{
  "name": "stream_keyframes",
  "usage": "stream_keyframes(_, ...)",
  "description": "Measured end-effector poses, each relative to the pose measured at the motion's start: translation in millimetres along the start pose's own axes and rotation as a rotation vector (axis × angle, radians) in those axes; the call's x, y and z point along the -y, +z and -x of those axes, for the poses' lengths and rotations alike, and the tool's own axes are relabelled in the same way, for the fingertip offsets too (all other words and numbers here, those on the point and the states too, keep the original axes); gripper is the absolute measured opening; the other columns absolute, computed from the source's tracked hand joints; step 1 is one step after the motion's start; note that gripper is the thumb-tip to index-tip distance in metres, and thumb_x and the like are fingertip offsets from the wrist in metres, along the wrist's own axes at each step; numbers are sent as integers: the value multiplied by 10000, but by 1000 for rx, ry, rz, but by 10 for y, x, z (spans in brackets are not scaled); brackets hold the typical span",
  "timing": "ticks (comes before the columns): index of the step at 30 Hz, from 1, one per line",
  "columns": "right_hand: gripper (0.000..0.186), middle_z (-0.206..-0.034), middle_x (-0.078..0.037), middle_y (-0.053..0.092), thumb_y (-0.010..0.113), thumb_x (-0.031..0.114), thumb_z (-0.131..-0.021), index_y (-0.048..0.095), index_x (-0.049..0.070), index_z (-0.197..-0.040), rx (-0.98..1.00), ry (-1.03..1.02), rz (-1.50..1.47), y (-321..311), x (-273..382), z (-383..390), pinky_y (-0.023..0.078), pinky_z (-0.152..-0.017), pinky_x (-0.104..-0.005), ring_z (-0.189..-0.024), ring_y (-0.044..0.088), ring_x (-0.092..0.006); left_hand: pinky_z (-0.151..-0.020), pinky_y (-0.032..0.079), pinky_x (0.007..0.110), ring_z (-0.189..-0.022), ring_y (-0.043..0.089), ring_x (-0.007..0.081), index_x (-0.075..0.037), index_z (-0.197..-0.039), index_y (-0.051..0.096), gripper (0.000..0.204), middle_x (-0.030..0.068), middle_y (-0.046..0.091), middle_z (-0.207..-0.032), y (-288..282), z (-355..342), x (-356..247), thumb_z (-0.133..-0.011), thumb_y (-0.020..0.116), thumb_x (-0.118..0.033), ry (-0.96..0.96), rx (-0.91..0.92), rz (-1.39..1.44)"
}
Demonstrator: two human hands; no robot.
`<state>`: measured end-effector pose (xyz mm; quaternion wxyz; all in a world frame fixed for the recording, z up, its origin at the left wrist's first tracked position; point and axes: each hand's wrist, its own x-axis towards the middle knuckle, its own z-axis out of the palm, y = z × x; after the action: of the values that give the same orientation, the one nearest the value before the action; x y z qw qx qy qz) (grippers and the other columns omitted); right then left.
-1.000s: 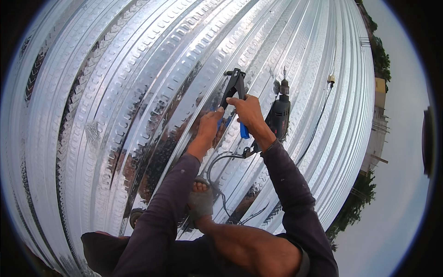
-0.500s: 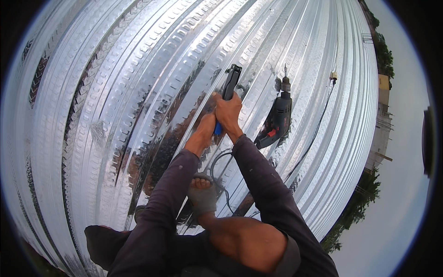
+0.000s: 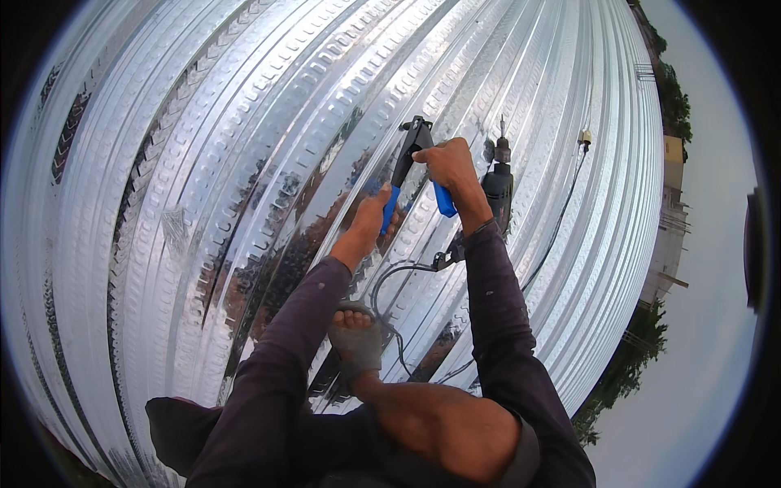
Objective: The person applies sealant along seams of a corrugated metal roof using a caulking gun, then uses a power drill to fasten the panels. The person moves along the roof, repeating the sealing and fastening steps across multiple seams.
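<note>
A hand riveter [image 3: 409, 153] with black body and blue handles is held over the ribbed silver metal sheeting [image 3: 211, 146], its two handles spread apart. My left hand [image 3: 373, 218] is wrapped round the left blue handle. My right hand [image 3: 447, 175] grips the other handle, its thumb reaching onto the black body. Just right of that hand a black power drill [image 3: 499, 191] lies on the sheeting with its bit pointing away from me; my right hand and forearm partly hide it. A black cord [image 3: 378, 285] loops from the drill down toward my foot.
My foot [image 3: 355, 342] in grey footwear stands on the sheeting below my hands. A thin cord with a small pale connector [image 3: 584, 140] runs along the right side. Beyond the curved-looking right edge are trees [image 3: 620, 358], pale buildings [image 3: 663, 256] and sky.
Half a second ago the riveter's handles were squeezed together; they now stand apart again, with my right hand moved up and to the right. A second ago they were also apart.
</note>
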<state>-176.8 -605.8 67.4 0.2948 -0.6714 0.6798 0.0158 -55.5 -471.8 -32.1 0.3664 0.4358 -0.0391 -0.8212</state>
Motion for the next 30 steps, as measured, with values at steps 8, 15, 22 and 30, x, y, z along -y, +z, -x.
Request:
stream_keyframes(8, 354, -759, -164, 693, 793, 235, -796, 711, -102, -868, 38, 336, -763, 549, 148, 335, 523, -596, -363, -643, 669, -231, -514, 421, 320, -587, 544, 152, -78, -935, 616, 463, 22, 590, -730, 14, 61, -27, -1078, 441, -481, 31, -51, 12)
stream_keyframes(15, 270, -695, -100, 675, 815, 170, -809, 673, -54, -760, -160, 211, -730, 878, -2, 279, 485, -541, -341, -585, 621, -154, -582, 469, 314, -692, 583, 139, -97, -1036, 623, 402, 19, 615, -843, 150, 140, -18, -1072, 457, -461, 10, -135, 80)
stream_keyframes(22, 290, -709, -165, 702, 822, 187, -787, 691, -71, -792, -371, 217, -307, 946, -134, 36, 527, -572, -381, -620, 695, -253, -553, 470, 303, -687, 585, 124, -85, -985, 643, 439, 28, 624, -835, 167, 88, -48, -1029, 542, -510, 38, -71, -3)
stream_keyframes(30, 448, -706, -221, 712, 831, 322, -739, 693, -103, -710, 30, 122, -168, -61, 10, -127, 553, -627, -414, -682, 731, -334, -522, 465, 313, -566, 561, 149, -51, -931, 627, 533, 57, 615, -734, -65, 34, 22, -997, 571, -577, 89, 9, -80)
